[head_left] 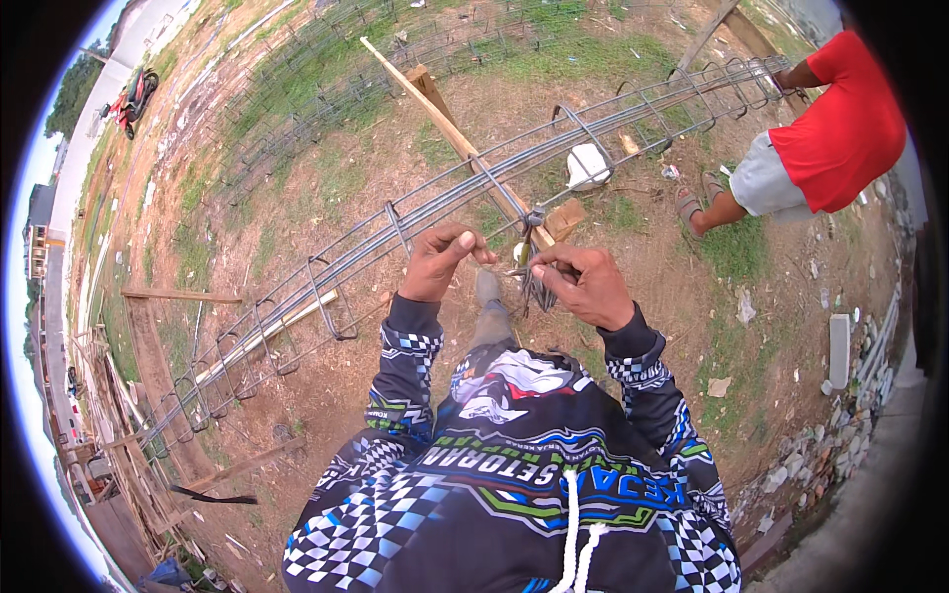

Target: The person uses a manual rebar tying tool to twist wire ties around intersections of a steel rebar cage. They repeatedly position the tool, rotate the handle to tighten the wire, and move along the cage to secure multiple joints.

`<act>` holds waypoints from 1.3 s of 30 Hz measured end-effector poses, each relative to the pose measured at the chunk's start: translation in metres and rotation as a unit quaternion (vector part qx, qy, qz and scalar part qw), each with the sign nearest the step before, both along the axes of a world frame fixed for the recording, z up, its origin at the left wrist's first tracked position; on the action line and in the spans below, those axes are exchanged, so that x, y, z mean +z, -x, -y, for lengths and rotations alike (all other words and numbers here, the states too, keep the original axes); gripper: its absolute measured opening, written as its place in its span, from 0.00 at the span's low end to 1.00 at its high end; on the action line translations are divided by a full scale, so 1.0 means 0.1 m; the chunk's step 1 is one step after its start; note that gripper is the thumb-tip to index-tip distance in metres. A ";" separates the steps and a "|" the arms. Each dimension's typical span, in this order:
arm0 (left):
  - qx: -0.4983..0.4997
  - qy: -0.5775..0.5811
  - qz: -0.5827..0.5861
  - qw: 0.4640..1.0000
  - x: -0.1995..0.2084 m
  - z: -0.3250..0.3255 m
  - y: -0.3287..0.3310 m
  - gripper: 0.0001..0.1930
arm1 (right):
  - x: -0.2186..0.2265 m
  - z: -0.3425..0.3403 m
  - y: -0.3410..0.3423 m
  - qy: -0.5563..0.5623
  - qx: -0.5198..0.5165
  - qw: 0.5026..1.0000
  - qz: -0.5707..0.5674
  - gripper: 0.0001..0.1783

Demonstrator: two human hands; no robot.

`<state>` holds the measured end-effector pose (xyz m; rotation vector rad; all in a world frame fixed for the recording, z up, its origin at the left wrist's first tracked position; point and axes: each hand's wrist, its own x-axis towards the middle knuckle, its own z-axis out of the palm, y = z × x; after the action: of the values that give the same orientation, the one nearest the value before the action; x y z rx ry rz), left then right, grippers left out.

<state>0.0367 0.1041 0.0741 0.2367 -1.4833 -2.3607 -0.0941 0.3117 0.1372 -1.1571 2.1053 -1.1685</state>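
A long rebar cage (pixel 450 203) of straight bars and square stirrups runs diagonally in front of me, propped on a wooden plank (pixel 445 124). Below the bars, by the plank's near end, hangs a bundle of thin tie wire (pixel 535 289). My right hand (pixel 590 285) is closed, its thumb and fingertips pinched on wire at the bundle. On the near side of the cage, my left hand (pixel 442 261) is also closed, thumb against the fingers. Whatever may lie in that pinch is too fine to make out.
A person in a red shirt (pixel 840 124) stands at the cage's far right end. A white bag or container (pixel 587 166) lies beyond the bars. More stirrup cages (pixel 267 119) rest on the grass. Boards (pixel 158 366) lie at left, rubble (pixel 816 460) at right.
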 end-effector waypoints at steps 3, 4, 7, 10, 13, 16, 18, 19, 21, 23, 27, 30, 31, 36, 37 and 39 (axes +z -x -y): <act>0.011 0.180 0.147 0.973 -0.16 0.56 0.39 0.15 | 0.02 0.60 0.47 -0.058 -0.006 0.997 -0.058 0.09; 0.008 0.241 0.195 0.951 -0.21 0.70 0.49 0.16 | 0.01 0.76 0.58 -0.071 -0.007 0.994 -0.082 0.10; 0.105 0.466 0.216 0.851 -0.49 1.14 0.70 0.16 | -0.07 1.18 0.93 -0.154 0.011 0.980 -0.129 0.11; 0.103 0.472 0.270 0.833 -0.78 1.48 0.84 0.16 | -0.28 1.51 1.24 -0.194 0.072 0.972 -0.107 0.12; 0.014 0.364 0.376 0.852 -0.89 1.65 0.84 0.17 | -0.54 1.91 1.42 -0.277 0.155 0.948 -0.010 0.14; -0.066 0.258 0.406 0.874 -1.11 1.78 0.85 0.18 | -0.98 2.26 1.67 -0.305 0.230 0.921 0.082 0.15; -0.084 0.240 0.418 0.872 -1.07 1.81 0.87 0.19 | -1.29 2.42 1.81 -0.319 0.250 0.909 0.103 0.16; -0.081 0.235 0.420 0.873 -1.08 1.81 0.86 0.19 | -1.28 2.49 1.83 -0.327 0.235 0.907 0.127 0.17; -0.077 0.226 0.422 0.875 -1.08 1.81 0.85 0.19 | -1.27 2.61 1.84 -0.363 0.226 0.900 0.084 0.19; -0.087 0.199 0.438 0.872 -1.10 1.81 0.85 0.19 | -1.26 2.76 1.84 -0.393 0.226 0.890 0.041 0.19; -0.095 0.208 0.430 0.873 -1.22 1.87 0.90 0.19 | -0.88 2.73 1.64 -0.331 0.185 0.921 -0.087 0.13; -0.138 0.227 0.433 0.861 -1.20 1.88 1.13 0.19 | -0.83 2.44 1.42 -0.232 0.168 0.936 -0.202 0.09; -0.118 0.190 0.410 0.884 -1.22 1.84 1.19 0.16 | -0.84 2.32 1.36 -0.210 0.159 0.939 -0.221 0.09; -0.035 0.068 0.303 0.950 -1.13 1.72 1.34 0.13 | -0.84 2.02 1.10 -0.158 0.125 0.934 -0.296 0.07; -0.033 0.067 0.296 0.952 -1.13 1.71 1.36 0.13 | -0.89 2.00 1.05 -0.150 0.115 0.937 -0.293 0.06; -0.025 0.080 0.283 0.955 -1.15 1.70 1.36 0.12 | -0.95 1.95 0.99 -0.140 0.106 0.940 -0.293 0.06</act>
<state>-0.0990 -0.0658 -0.0411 0.9042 -1.9338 -2.3000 -0.1929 0.1169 0.0427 -1.6829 2.3775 -0.4281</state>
